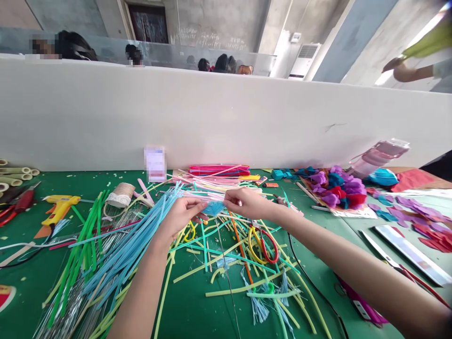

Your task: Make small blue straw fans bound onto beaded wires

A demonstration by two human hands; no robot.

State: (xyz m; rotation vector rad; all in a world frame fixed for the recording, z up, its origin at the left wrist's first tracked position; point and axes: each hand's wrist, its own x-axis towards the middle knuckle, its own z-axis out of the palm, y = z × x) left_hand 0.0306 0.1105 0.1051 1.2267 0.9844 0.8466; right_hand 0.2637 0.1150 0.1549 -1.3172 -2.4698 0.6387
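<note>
Between my two hands a small piece of light-blue, fabric-like material (214, 207) is stretched over the table. My left hand (185, 215) pinches its left edge, and my right hand (243, 203) has closed fingertips on its right side. A thin dark wire (229, 278) runs down from below the blue piece; where it attaches is hidden. Beside my left forearm lies a thick bundle of light-blue pipe cleaners (141, 249). Scissors with yellow and red handles (270, 246) rest below my right wrist, among loose pale-green pipe cleaners (226, 294) and blue thread tassels (259, 308).
On the left are a yellow glue gun (58, 211), a twine spool (120, 195) and green pipe cleaners (79, 256). Purple and red petals (339, 186), a pink bottle (379, 155) and large scissors (383, 252) lie right. A white partition (226, 117) stands behind the table.
</note>
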